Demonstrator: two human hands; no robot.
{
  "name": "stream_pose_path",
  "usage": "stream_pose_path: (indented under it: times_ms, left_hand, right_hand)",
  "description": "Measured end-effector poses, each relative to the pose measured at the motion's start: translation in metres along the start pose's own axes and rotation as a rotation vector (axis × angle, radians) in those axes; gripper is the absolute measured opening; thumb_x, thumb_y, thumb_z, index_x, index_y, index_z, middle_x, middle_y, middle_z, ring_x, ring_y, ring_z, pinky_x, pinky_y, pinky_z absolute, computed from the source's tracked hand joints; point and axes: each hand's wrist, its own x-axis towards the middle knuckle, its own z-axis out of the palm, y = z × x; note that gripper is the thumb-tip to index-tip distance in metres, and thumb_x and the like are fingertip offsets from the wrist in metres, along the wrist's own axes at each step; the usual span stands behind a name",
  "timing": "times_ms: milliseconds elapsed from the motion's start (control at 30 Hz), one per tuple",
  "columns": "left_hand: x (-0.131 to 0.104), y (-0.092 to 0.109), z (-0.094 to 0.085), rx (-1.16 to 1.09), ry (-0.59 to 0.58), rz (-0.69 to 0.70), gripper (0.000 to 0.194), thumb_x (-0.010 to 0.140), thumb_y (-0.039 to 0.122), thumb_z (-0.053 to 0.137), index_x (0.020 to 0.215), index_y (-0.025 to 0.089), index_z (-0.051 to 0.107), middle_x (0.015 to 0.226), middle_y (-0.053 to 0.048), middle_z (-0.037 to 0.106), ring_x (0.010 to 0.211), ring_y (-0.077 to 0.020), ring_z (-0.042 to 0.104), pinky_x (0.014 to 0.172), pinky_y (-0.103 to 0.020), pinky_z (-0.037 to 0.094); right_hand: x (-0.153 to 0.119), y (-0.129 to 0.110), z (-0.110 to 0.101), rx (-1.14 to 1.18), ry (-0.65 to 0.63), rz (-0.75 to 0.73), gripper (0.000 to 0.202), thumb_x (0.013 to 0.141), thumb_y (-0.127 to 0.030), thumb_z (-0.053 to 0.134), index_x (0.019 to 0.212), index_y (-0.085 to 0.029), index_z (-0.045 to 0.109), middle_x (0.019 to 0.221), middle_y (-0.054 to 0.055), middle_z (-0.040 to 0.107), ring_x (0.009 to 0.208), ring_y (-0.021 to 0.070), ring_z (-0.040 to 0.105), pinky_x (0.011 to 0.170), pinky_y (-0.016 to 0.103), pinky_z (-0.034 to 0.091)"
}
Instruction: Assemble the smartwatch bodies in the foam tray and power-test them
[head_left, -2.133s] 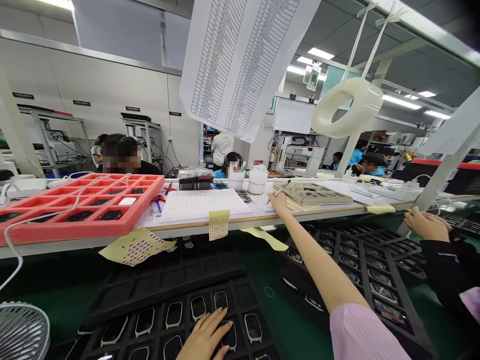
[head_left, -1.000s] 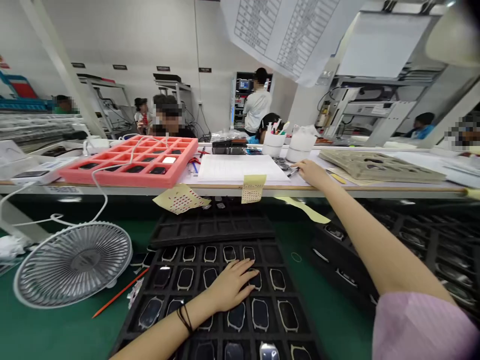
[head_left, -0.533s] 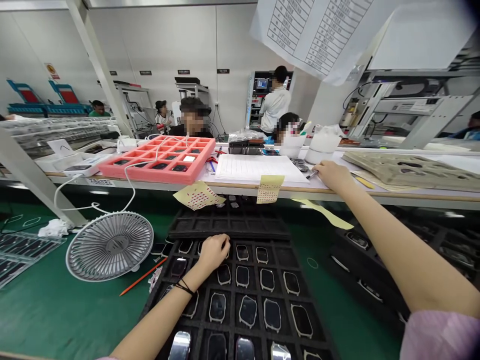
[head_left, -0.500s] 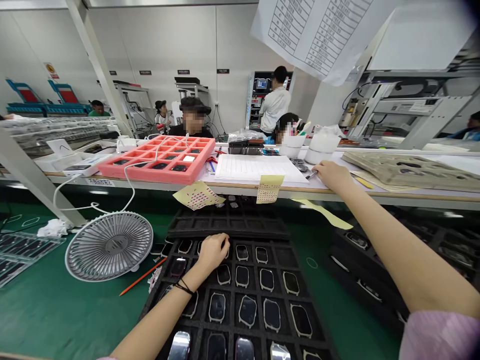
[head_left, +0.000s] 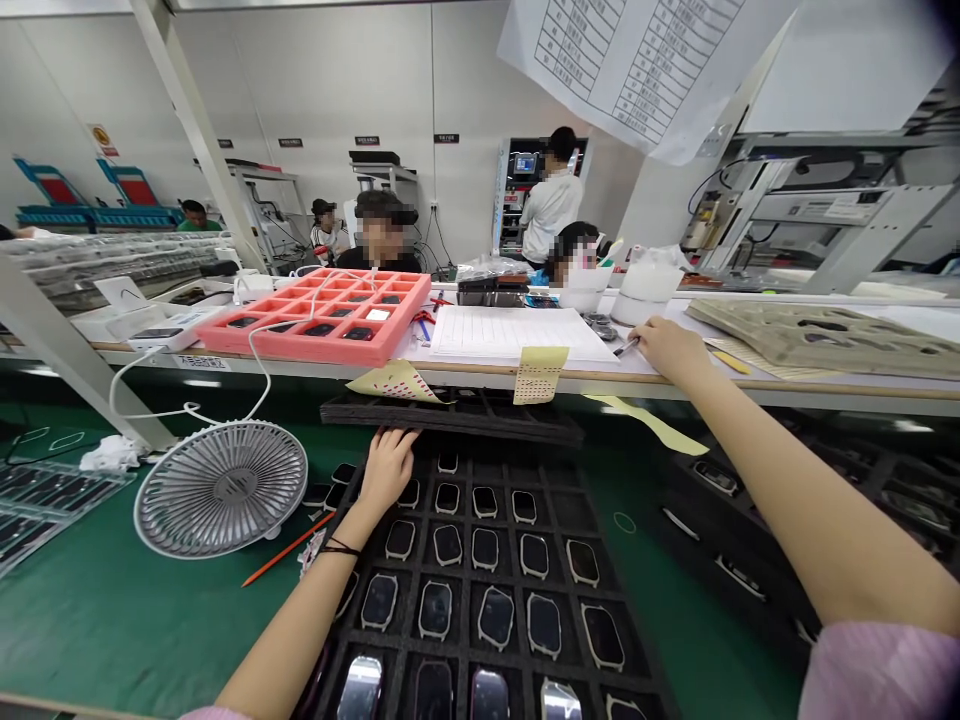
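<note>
My left hand [head_left: 388, 468] is at the front edge of an upper black foam tray [head_left: 450, 418], its fingertips gripping the underside of the edge, which is raised. Beneath lies a larger black foam tray [head_left: 517, 580] with watch cases [head_left: 484, 548] in its pockets, most with dark screens; a few pockets on the far right hold none. My right hand [head_left: 667, 348] rests at the shelf edge with fingers pinched on a thin metal tool [head_left: 625, 347], probably tweezers. Beside it lie a ruled paper sheet [head_left: 517, 334] and a white container [head_left: 646, 285].
A grey fan [head_left: 225, 490] and an orange stick [head_left: 289, 550] lie left on the green bench [head_left: 150, 640]. On the shelf are a pink foam tray [head_left: 322, 315] with a white cable and a beige moulded tray [head_left: 817, 335]. Stacked black trays [head_left: 735, 560] stand right. Several people are behind the shelf.
My left hand has moved left and away from me to the upper tray's edge. That tray's near edge has risen, uncovering more of the lower tray. My right hand has barely shifted.
</note>
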Motion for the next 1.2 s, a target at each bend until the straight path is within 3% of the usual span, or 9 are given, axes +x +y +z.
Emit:
stream_pose_path:
  times_ms: [167, 267, 367, 567, 700, 800, 967, 1067, 1200]
  left_hand:
    - [-0.004, -0.018, 0.011, 0.013, -0.157, -0.206, 0.041, 0.079, 0.002, 0.034, 0.102, 0.014, 0.066, 0.103, -0.013, 0.065, 0.104, -0.0270, 0.057, 0.093, -0.038, 0.043]
    - [-0.007, -0.017, 0.018, -0.019, -0.251, -0.219, 0.032, 0.077, 0.004, 0.040, 0.086, 0.015, 0.069, 0.087, -0.010, 0.068, 0.086, -0.0244, 0.064, 0.083, -0.033, 0.049]
    - [-0.010, -0.007, 0.023, -0.059, -0.284, -0.205, 0.027, 0.079, 0.007, 0.043, 0.090, 0.013, 0.068, 0.094, -0.012, 0.068, 0.092, -0.0264, 0.063, 0.088, -0.037, 0.048]
    - [-0.012, 0.017, 0.019, -0.265, -0.236, -0.130, 0.025, 0.086, 0.018, 0.047, 0.103, 0.014, 0.065, 0.115, -0.012, 0.062, 0.117, -0.0279, 0.051, 0.108, -0.044, 0.031]
    - [-0.008, 0.026, 0.018, -0.547, -0.166, -0.212, 0.037, 0.092, 0.039, 0.039, 0.102, 0.014, 0.064, 0.111, -0.011, 0.065, 0.112, -0.0259, 0.055, 0.102, -0.041, 0.039]
    - [-0.004, 0.027, 0.022, -0.787, -0.111, -0.297, 0.048, 0.091, 0.043, 0.031, 0.112, 0.010, 0.059, 0.120, -0.014, 0.059, 0.112, -0.0241, 0.056, 0.092, -0.035, 0.048]
    - [0.000, 0.021, 0.028, -1.235, 0.002, -0.471, 0.058, 0.077, 0.049, 0.053, 0.121, 0.011, 0.052, 0.131, -0.016, 0.047, 0.121, -0.0294, 0.049, 0.087, -0.035, 0.051]
    - [-0.002, 0.018, 0.029, -1.121, 0.022, -0.449, 0.054, 0.077, 0.050, 0.052, 0.116, 0.013, 0.055, 0.126, -0.015, 0.050, 0.119, -0.0276, 0.049, 0.093, -0.036, 0.048]
    - [-0.010, 0.022, 0.030, -0.692, -0.099, -0.266, 0.045, 0.087, 0.047, 0.039, 0.110, 0.014, 0.058, 0.117, -0.014, 0.059, 0.113, -0.0263, 0.054, 0.102, -0.042, 0.038]
  right_hand:
    - [-0.001, 0.000, 0.000, 0.001, 0.002, 0.010, 0.030, 0.093, -0.016, 0.038, 0.112, -0.017, 0.061, 0.112, 0.014, 0.054, 0.104, 0.0249, 0.051, 0.064, 0.030, 0.036]
    - [-0.001, -0.001, 0.000, -0.001, 0.000, 0.010, 0.030, 0.093, -0.016, 0.037, 0.112, -0.016, 0.061, 0.113, 0.013, 0.054, 0.104, 0.0248, 0.051, 0.063, 0.030, 0.036]
    - [-0.001, 0.000, 0.000, -0.001, 0.001, 0.010, 0.031, 0.093, -0.016, 0.037, 0.112, -0.016, 0.061, 0.113, 0.014, 0.054, 0.104, 0.0247, 0.051, 0.064, 0.030, 0.036]
    - [-0.001, -0.002, -0.002, -0.010, 0.006, 0.012, 0.032, 0.093, -0.016, 0.036, 0.111, -0.016, 0.062, 0.112, 0.014, 0.054, 0.103, 0.0243, 0.052, 0.064, 0.031, 0.036]
    - [-0.001, -0.003, -0.003, -0.025, 0.001, 0.007, 0.031, 0.093, -0.017, 0.037, 0.111, -0.017, 0.062, 0.110, 0.014, 0.054, 0.100, 0.0251, 0.053, 0.063, 0.030, 0.037]
    - [0.001, -0.003, -0.004, -0.045, -0.019, -0.008, 0.030, 0.091, -0.014, 0.037, 0.109, -0.017, 0.061, 0.106, 0.014, 0.054, 0.097, 0.0248, 0.054, 0.061, 0.029, 0.038]
    - [0.006, -0.006, -0.008, -0.089, -0.062, -0.092, 0.025, 0.086, -0.008, 0.040, 0.097, -0.010, 0.062, 0.096, 0.015, 0.056, 0.087, 0.0246, 0.057, 0.062, 0.029, 0.037]
    - [0.009, -0.009, -0.011, -0.090, -0.073, -0.138, 0.020, 0.084, -0.006, 0.043, 0.089, -0.008, 0.062, 0.092, 0.017, 0.058, 0.085, 0.0256, 0.059, 0.066, 0.030, 0.038]
    - [0.011, -0.005, -0.017, -0.020, -0.039, -0.144, 0.017, 0.079, -0.004, 0.047, 0.086, -0.009, 0.061, 0.092, 0.017, 0.061, 0.088, 0.0264, 0.059, 0.072, 0.032, 0.039]
